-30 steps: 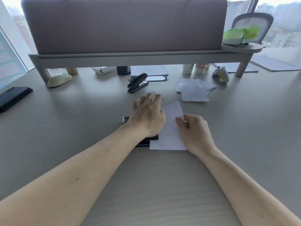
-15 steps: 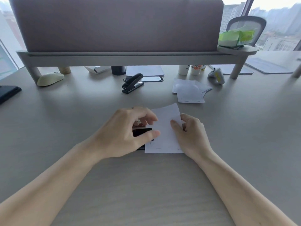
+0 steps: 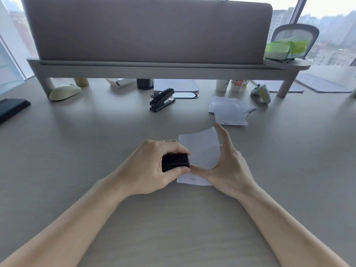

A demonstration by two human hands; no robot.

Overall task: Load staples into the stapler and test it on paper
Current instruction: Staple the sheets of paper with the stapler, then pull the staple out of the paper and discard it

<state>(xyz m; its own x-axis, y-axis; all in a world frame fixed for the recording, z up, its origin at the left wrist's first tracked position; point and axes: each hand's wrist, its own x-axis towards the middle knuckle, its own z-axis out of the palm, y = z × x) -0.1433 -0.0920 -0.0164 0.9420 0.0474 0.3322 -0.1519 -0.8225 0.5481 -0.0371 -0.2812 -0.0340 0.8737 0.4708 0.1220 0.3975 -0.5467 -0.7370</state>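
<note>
Two bare hands meet at the left edge of a white paper sheet lying on the grey table. Left hand: fingers curled over the top and thumb underneath, clamped on a black stapler seen end-on at the sheet's left edge. Right hand: fingers straight and spread apart, holding nothing; it covers the sheet's right edge, and its thumb tip reaches the left thumb beside the stapler.

Just beyond the sheet's far-left corner lies a short metallic strip, partly hidden by the left knuckles. Farther beyond the sheet are a second black stapler, a pile of paper slips, paper cups, a white-and-yellow game controller and a raised shelf that carries a green tissue pack. Well to the sheet's left are a cream computer mouse and a flat black device.

One second earlier the left hand lay flat on the stapler, over the sheet's left edge, and the right fingers were curled on the sheet. Since then the left hand has closed round the stapler and the right fingers have opened.
</note>
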